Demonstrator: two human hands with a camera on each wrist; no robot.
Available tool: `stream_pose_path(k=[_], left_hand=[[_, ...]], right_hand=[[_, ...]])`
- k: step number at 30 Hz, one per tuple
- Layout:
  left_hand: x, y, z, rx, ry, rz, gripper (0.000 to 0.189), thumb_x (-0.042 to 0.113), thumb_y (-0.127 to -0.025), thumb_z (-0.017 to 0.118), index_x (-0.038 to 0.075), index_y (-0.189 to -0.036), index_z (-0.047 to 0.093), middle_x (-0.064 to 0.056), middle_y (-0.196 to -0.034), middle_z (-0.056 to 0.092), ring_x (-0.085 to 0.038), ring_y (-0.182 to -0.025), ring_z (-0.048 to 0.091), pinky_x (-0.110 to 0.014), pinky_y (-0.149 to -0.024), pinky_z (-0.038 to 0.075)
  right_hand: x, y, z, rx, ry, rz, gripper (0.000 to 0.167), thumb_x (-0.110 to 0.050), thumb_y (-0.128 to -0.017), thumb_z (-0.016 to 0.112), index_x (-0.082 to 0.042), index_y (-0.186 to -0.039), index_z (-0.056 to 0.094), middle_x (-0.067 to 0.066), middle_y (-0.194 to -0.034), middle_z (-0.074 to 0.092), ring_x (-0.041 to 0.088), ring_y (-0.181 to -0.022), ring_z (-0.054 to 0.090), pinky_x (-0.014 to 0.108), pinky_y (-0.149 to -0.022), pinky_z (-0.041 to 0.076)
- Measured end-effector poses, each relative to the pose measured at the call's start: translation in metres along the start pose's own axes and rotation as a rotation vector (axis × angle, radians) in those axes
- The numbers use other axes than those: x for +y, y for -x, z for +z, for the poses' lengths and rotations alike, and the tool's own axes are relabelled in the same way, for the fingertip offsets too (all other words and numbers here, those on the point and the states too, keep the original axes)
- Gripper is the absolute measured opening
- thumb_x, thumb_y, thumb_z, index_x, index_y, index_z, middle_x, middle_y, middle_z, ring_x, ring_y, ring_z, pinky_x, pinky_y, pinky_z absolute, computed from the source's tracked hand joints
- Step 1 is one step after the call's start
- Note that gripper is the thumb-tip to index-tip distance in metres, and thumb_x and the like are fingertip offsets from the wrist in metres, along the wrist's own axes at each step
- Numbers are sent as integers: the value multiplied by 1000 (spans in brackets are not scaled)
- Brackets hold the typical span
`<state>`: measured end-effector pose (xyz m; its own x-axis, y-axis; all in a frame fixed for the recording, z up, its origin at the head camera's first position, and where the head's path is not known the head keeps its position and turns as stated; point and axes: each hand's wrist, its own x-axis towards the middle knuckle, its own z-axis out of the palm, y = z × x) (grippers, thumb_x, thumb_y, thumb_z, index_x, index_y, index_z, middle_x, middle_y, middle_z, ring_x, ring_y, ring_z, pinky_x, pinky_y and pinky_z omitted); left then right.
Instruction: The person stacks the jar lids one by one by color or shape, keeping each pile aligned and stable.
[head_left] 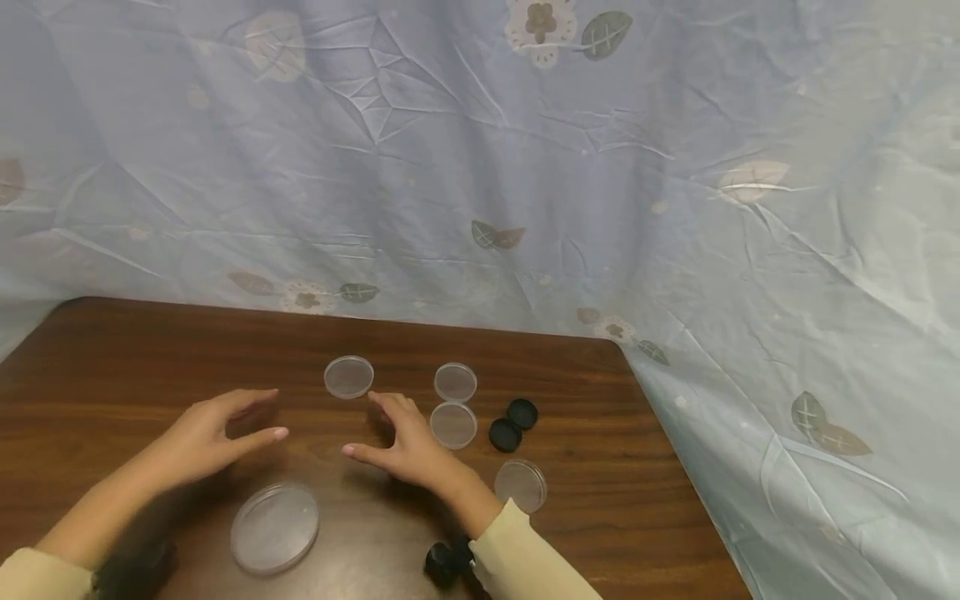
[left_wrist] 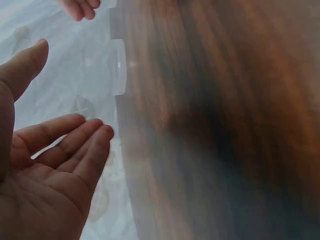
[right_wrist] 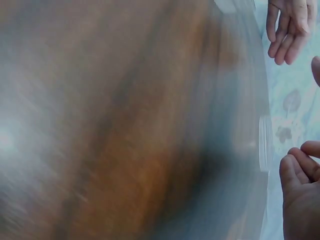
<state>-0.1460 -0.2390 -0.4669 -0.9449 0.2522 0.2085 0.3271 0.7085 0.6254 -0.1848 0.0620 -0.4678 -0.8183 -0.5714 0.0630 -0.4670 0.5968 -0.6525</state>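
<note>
My left hand (head_left: 202,433) hovers over the table with thumb and fingers spread apart, holding nothing. Opposite it is my right hand (head_left: 412,446), also empty, its thumb pointing left and its fingertips near a clear round dish (head_left: 349,377). A larger clear round dish (head_left: 274,528) lies close to the front, below the left hand. In the left wrist view, the left palm (left_wrist: 55,185) is turned inward, with the edge of a clear dish (left_wrist: 120,67) beyond. The right wrist view catches the right hand (right_wrist: 302,195) at the side, fingers loosely bent.
Right of the right hand, two clear dishes (head_left: 455,382) lie one behind the other. Two small black round pieces (head_left: 506,435) sit beside them, and another clear dish (head_left: 521,486) lies near the right forearm. A patterned curtain (head_left: 480,167) hangs behind the wooden table (head_left: 600,517).
</note>
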Motion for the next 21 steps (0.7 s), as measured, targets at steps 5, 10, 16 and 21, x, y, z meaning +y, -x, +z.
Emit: stream_pose_path(k=[5,10,16,21], left_hand=[[-5,-22,9,-1,3,26,73,35,-87,86,-8,-140,59,-33,-136,64,-52,-117,67,-61,-97,57],[-11,-37,14,-16,2,49,76,34,-85,88,-9,-140,58,-33,-135,64,-51,-117,67,-60,-98,57],[-17,-54,19,-49,4,65,75,33,-85,87,-10,-139,58,-34,-136,63,-50,-116,68,-57,-98,58],[-20,-67,26,-45,43,71,72,29,-85,88,-10,-138,59,-33,-136,63,-50,-118,67,-55,-100,57]], right_hand=[[8,-13,-1,25,-8,18,83,-38,-91,82,-2,-155,44,18,-150,54,32,-132,58,33,-111,53],[13,-22,1,39,-36,65,82,-38,-93,81,-2,-155,43,18,-151,52,34,-132,59,35,-112,54],[21,-33,3,86,-28,81,78,-35,-92,82,1,-150,46,18,-143,56,31,-126,60,31,-108,55],[27,-40,3,103,-19,97,74,-35,-91,82,1,-147,50,16,-139,58,29,-122,61,30,-107,55]])
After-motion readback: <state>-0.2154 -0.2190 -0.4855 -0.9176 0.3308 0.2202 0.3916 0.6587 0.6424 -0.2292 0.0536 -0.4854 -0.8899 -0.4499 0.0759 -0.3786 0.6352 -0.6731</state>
